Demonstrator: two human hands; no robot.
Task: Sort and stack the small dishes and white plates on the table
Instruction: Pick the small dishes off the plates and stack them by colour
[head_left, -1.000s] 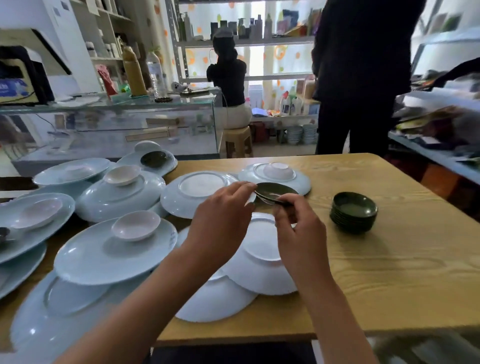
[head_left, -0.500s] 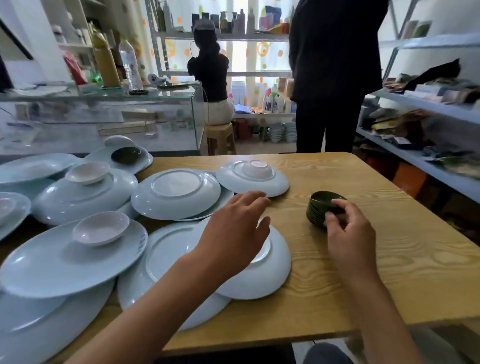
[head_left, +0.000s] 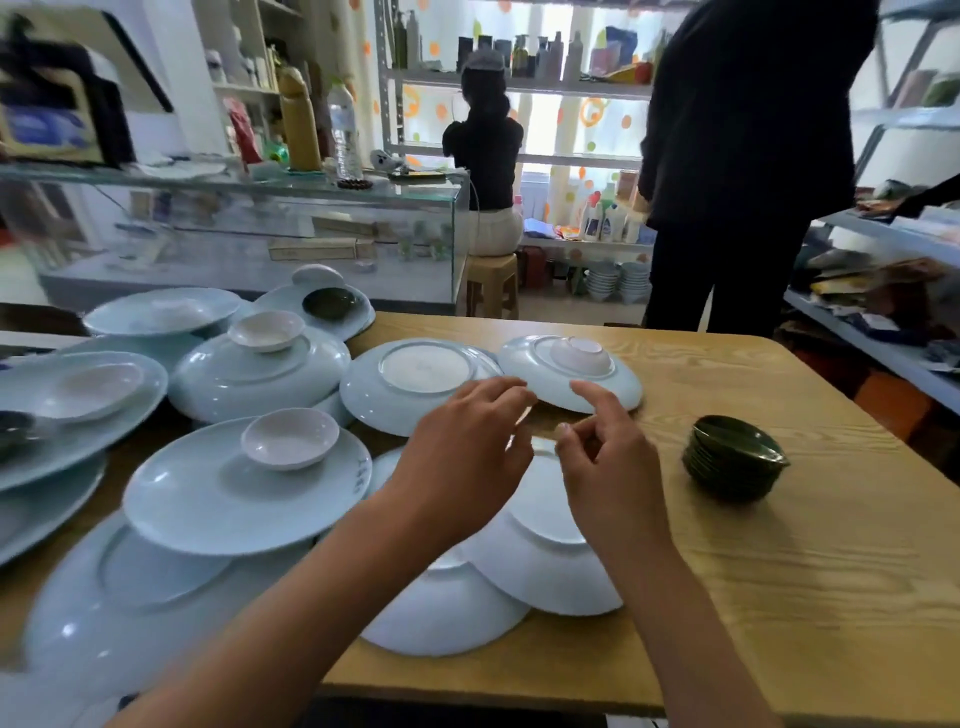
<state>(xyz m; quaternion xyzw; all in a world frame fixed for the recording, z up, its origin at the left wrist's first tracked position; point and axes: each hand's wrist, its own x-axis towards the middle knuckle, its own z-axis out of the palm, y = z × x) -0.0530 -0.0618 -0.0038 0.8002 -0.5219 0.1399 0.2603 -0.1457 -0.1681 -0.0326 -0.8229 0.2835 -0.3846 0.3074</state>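
Several pale white plates (head_left: 218, 493) crowd the left half of our wooden table (head_left: 779, 571), some upright, some overturned, overlapping one another. Item: small white dishes, one (head_left: 289, 439) sitting on the nearest upright plate, another (head_left: 266, 330) on an overturned plate behind it, a third (head_left: 98, 382) on a plate at far left. Item: one dark green dish (head_left: 328, 303) on a plate at the back edge. Item: two overturned plates mid-table, the right one (head_left: 569, 382) carrying an inverted small white dish (head_left: 579, 355). Our left hand (head_left: 462, 462) hovers above the plates at centre, fingers loosely extended and holding nothing. Our right hand (head_left: 608, 478) hangs just beside it, forefinger raised, other fingers loosely curled, also holding nothing; both are above an overturned plate (head_left: 545, 561) near the front edge. Item: a stack of green dishes (head_left: 732, 457) on bare wood to the right, apart from both hands. Beyond the table we note a glass counter (head_left: 249, 234), a seated person (head_left: 485, 156) and a standing person (head_left: 748, 166).
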